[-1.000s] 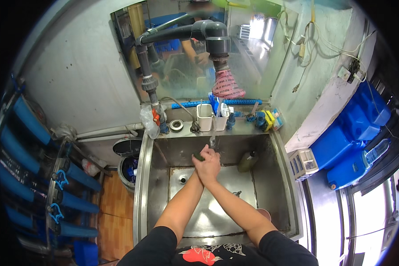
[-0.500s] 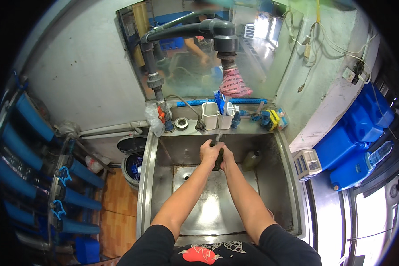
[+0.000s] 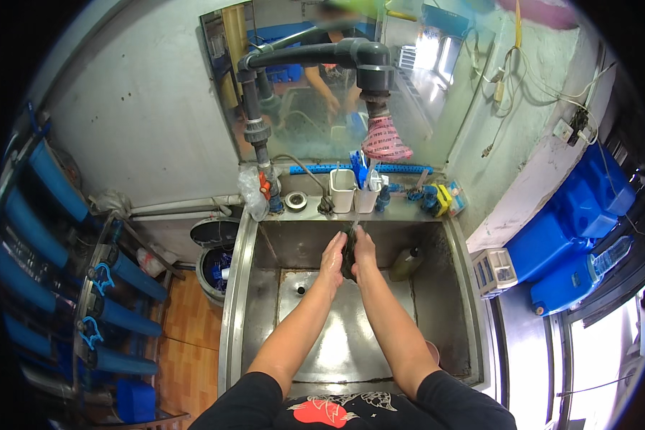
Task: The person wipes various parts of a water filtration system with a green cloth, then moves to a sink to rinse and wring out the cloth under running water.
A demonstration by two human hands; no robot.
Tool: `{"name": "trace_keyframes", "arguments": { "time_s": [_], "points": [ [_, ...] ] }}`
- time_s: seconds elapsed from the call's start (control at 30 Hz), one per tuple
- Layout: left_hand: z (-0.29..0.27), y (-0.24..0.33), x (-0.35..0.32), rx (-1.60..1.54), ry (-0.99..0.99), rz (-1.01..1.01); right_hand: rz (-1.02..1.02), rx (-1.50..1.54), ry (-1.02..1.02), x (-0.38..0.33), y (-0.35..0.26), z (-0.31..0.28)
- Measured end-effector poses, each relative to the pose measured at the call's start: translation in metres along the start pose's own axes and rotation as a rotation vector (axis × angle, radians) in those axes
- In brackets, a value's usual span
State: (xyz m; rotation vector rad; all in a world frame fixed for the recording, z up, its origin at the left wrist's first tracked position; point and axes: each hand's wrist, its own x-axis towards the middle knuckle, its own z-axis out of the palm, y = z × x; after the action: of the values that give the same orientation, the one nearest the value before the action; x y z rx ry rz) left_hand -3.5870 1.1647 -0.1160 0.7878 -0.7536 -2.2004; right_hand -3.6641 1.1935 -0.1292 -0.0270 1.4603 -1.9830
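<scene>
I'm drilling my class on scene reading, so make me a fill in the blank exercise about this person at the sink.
1. Both hands, left hand and right hand, are raised over a steel ____.
2. A dark object is pressed ____ the two palms.
3. The two white cups stand on the ledge ____ the basin.
4. The olive bottle lies to the person's ____ of the hands.

Missing words: sink; between; behind; right

Grey plaster wall (image 3: 158,122), orange tiled floor (image 3: 186,322), bright window (image 3: 595,358) right.
</scene>
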Motion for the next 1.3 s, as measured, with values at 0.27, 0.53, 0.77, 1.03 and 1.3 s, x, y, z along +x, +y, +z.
{"name": "trace_keyframes", "arguments": {
  "time_s": [0.27,0.53,0.77,1.03,1.3],
  "points": [
    [-0.019,0.003,0.014,-0.275,-0.207,-0.470,-0.865,-0.924,0.096,-0.084,-0.001,0.030],
    [-0.016,-0.024,0.023,-0.153,0.116,-0.144,-0.715,-1.026,0.097,-0.051,-0.026,0.028],
    [-0.032,-0.035,0.030,-0.012,0.212,-0.098,-0.300,-0.985,0.033,-0.025,-0.051,0.034],
    [-0.031,-0.013,0.004,-0.256,-0.230,-0.384,-0.353,-0.590,-0.005,0.006,-0.032,0.000],
    [-0.042,-0.045,0.031,-0.531,-0.558,-0.311,-0.831,-1.065,-0.108,-0.083,-0.001,0.009]
  ]
}}
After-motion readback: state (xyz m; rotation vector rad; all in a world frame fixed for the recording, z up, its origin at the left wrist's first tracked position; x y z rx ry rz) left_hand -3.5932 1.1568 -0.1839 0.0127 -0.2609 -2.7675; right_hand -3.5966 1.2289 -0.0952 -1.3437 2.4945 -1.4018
